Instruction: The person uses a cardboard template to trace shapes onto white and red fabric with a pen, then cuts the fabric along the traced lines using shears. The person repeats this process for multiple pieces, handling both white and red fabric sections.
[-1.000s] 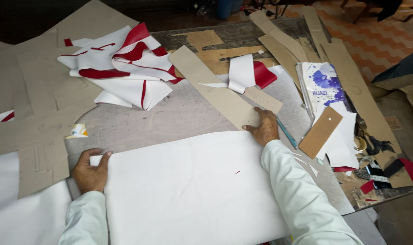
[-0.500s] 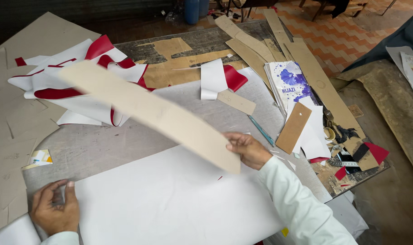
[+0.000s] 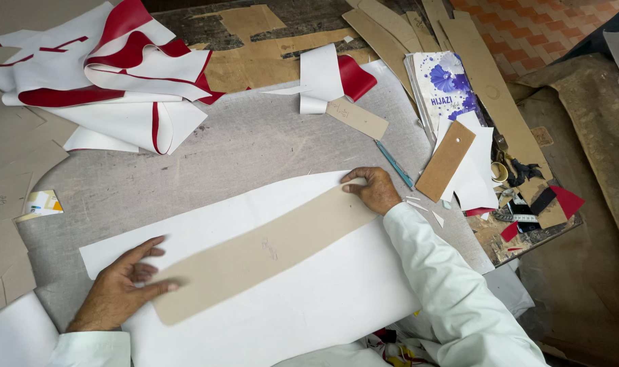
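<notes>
Both hands flat on cardboard template [image 3: 262, 255]

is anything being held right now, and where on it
Nothing is lifted. Both hands press the long tan cardboard template flat on the white sheet: left hand at its lower end, right hand at its upper end.

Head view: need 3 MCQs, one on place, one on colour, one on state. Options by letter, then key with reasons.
1. Where does the long cardboard template lie?
A. on the white sheet
B. on the floor
C. on the red and white pile

2. What colour is the pen near the right hand?
A. red
B. blue
C. yellow

3. How does the left hand meet the template?
A. lifts it into the air
B. rolls it up
C. fingers spread flat at its lower end

Answers:
1 A, the template lies slantwise on the white sheet.
2 B, the pen is a thin blue stick on the grey table.
3 C, the palm is down with open fingers.
</notes>
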